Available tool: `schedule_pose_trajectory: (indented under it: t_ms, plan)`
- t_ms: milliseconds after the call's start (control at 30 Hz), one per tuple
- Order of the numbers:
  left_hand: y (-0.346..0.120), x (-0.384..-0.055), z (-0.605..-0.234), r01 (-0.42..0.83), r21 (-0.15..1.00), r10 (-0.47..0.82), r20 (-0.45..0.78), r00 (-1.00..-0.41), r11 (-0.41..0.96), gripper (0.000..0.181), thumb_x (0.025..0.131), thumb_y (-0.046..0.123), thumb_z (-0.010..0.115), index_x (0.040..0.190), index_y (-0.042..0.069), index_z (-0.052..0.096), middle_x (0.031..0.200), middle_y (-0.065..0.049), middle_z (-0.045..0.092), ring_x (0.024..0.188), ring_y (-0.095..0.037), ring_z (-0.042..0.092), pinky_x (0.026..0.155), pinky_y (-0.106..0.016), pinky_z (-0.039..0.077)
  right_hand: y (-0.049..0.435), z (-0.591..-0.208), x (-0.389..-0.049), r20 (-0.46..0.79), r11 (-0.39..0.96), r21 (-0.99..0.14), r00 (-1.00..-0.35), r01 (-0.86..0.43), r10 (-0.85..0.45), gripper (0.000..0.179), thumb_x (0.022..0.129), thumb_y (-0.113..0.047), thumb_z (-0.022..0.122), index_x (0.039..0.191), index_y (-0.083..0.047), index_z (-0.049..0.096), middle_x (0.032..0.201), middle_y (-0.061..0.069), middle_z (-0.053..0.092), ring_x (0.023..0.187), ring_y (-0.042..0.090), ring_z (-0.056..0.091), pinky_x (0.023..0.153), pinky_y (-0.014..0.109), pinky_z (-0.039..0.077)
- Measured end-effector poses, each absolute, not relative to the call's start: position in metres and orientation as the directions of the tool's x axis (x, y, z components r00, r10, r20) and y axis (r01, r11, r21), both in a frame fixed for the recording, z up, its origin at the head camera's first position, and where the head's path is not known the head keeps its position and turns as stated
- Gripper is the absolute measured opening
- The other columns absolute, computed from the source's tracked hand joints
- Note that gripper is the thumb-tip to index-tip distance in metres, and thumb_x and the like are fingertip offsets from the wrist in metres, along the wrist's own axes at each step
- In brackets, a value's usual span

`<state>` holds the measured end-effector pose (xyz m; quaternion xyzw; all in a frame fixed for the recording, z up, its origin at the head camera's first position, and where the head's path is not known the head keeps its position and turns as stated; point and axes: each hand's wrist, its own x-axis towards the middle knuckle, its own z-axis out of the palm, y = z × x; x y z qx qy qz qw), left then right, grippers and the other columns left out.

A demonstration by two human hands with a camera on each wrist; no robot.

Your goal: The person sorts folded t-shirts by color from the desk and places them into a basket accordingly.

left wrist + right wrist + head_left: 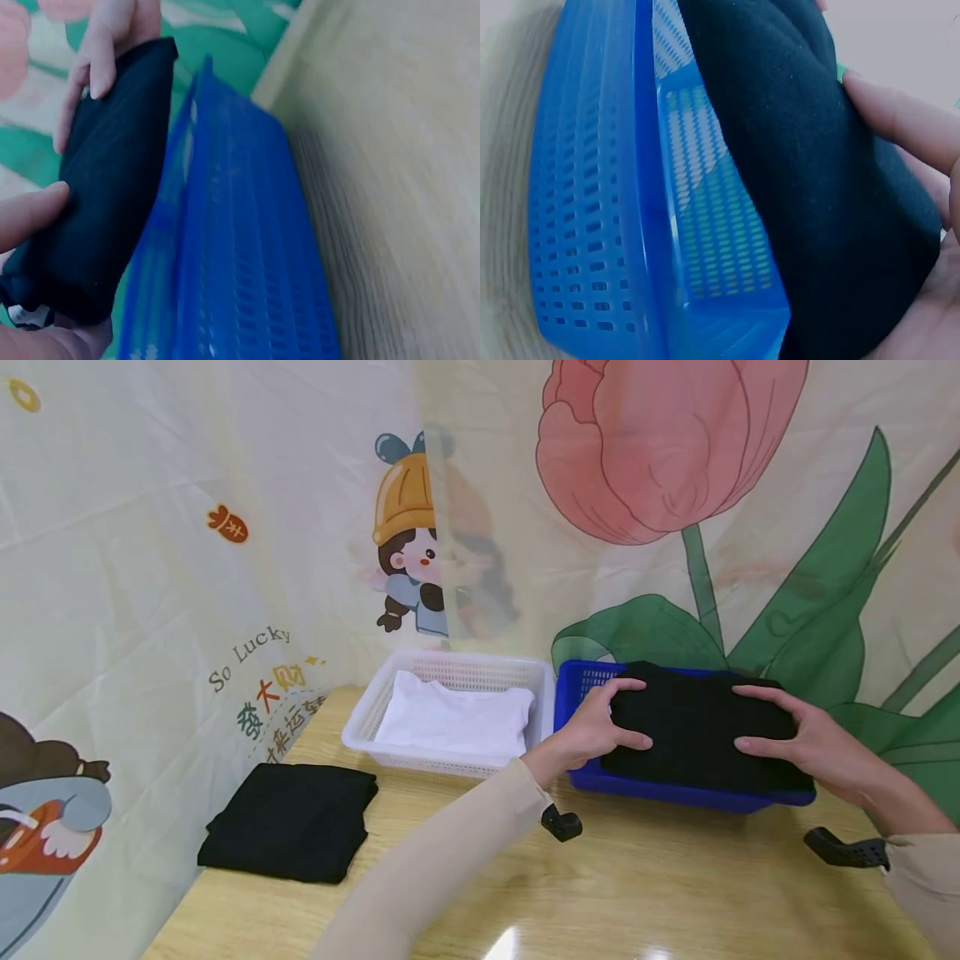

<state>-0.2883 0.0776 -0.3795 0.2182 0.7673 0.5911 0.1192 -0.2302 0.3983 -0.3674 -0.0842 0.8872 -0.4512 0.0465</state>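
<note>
A folded black garment (690,727) is held in both hands over the blue plastic basket (667,789). At its left end my left hand (588,727) grips it, thumb on the near upper side. My right hand (825,747) grips the right end in the same way. In the left wrist view the garment (112,172) hangs tilted beside the basket's wall (247,217). Its edge (795,172) stands above the basket's perforated inside (712,202) in the right wrist view. Fingers under the cloth are partly hidden.
Left of the blue basket stands a white basket (427,764) with a folded white garment (457,718) in it. A second folded black garment (292,822) lies on the wooden table (660,885) at the left. A printed curtain (315,527) hangs behind.
</note>
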Motion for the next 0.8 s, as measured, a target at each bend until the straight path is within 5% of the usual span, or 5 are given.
schedule_pose_trajectory:
  t_ms: [200, 333, 433, 700, 800]
  plan:
    - [0.081, -0.315, -0.396, 0.183, 0.951, 0.422, 0.063, -0.904, 0.248, 0.078, 0.083, 0.002, 0.091, 0.147, 0.033, 0.059, 0.167, -0.001, 0.035, 0.153, -0.022, 0.033, 0.122, -0.045, 0.036, 0.401, -0.386, -0.266, -0.043, 0.552, -0.829, -0.976, -0.084, -0.213, 0.084, 0.102, -0.027, 0.075, 0.17, -0.027, 0.026, 0.175, 0.017, -0.02, 0.158, 0.049, -0.018, 0.111, 0.075, 0.02]
    - [0.088, -0.325, -0.407, 0.129, 0.948, 0.365, 0.015, -0.931, 0.29, 0.078, 0.081, 0.001, 0.092, 0.145, 0.033, 0.061, 0.164, -0.003, 0.039, 0.151, -0.023, 0.036, 0.121, -0.044, 0.039, 0.405, -0.402, -0.281, -0.054, 0.569, -0.819, -0.978, -0.073, -0.204, 0.083, 0.101, -0.03, 0.076, 0.169, -0.022, 0.029, 0.173, 0.026, -0.003, 0.098, 0.037, 0.063, 0.08, 0.052, 0.049]
    - [0.093, -0.326, -0.413, 0.077, 0.949, 0.314, -0.024, -0.949, 0.305, 0.077, 0.08, 0.0, 0.092, 0.142, 0.034, 0.063, 0.163, -0.002, 0.04, 0.151, -0.023, 0.036, 0.119, -0.045, 0.041, 0.406, -0.412, -0.287, -0.059, 0.594, -0.802, -0.979, -0.068, -0.193, 0.085, 0.1, -0.034, 0.077, 0.169, -0.019, 0.03, 0.164, 0.029, 0.012, 0.049, 0.018, 0.026, 0.047, 0.039, 0.034]
    - [0.103, -0.339, -0.429, -0.039, 0.951, 0.2, -0.105, -0.974, 0.306, 0.076, 0.076, -0.005, 0.092, 0.132, 0.04, 0.068, 0.159, 0.005, 0.047, 0.14, -0.021, 0.048, 0.113, -0.047, 0.048, 0.406, -0.425, -0.295, -0.14, 0.607, -0.795, -0.976, 0.011, -0.165, 0.09, 0.097, -0.047, 0.078, 0.169, -0.024, 0.028, 0.122, 0.032, 0.043, 0.045, 0.01, 0.025, 0.04, 0.033, 0.034]
    - [0.106, -0.348, -0.436, -0.077, 0.948, 0.161, -0.132, -0.978, 0.31, 0.078, 0.074, -0.007, 0.092, 0.129, 0.043, 0.069, 0.157, 0.008, 0.051, 0.137, -0.019, 0.051, 0.11, -0.045, 0.051, 0.404, -0.429, -0.298, -0.132, 0.583, -0.813, -0.974, 0.0, -0.183, 0.089, 0.098, -0.042, 0.078, 0.169, -0.019, 0.029, 0.145, 0.035, 0.036, 0.047, 0.01, 0.023, 0.043, 0.032, 0.036]
